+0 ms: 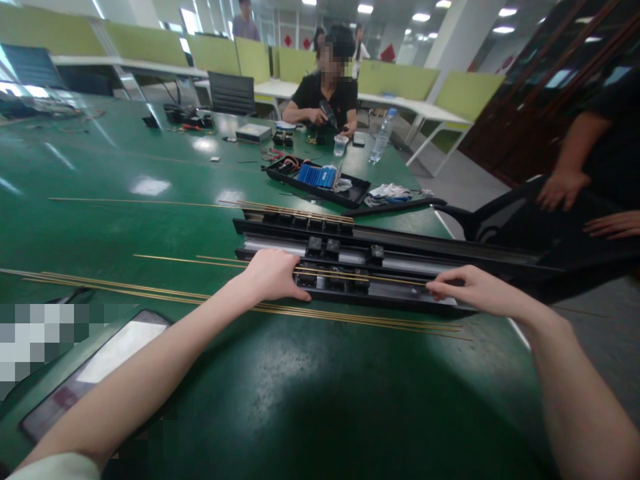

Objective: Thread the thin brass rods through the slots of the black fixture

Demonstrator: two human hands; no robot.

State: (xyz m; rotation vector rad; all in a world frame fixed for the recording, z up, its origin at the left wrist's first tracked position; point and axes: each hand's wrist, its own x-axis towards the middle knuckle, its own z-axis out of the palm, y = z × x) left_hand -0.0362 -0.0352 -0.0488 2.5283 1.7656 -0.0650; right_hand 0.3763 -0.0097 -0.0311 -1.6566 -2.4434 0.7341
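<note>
My left hand (270, 273) is curled over the left part of the nearest black channel (390, 299), thumb on the near side; its fingertips are partly hidden. Thin brass rods (345, 273) run lengthwise over small black blocks (334, 277) seated in that channel. At the right, my right hand (467, 287) pinches the end of a brass rod (405, 281) between thumb and fingers, just above the channel. Behind lie two more black channels with blocks, one holding several rods (295, 212). More loose brass rods (350, 316) lie on the table in front.
A black tray (350, 195) with a blue pack, cloth gloves (393, 194) and a water bottle (383, 137) stand farther back. Across the green table (320, 393) a person holds a power tool. Another person's hand (565, 187) rests by a black chair at right. A dark flat device lies lower left.
</note>
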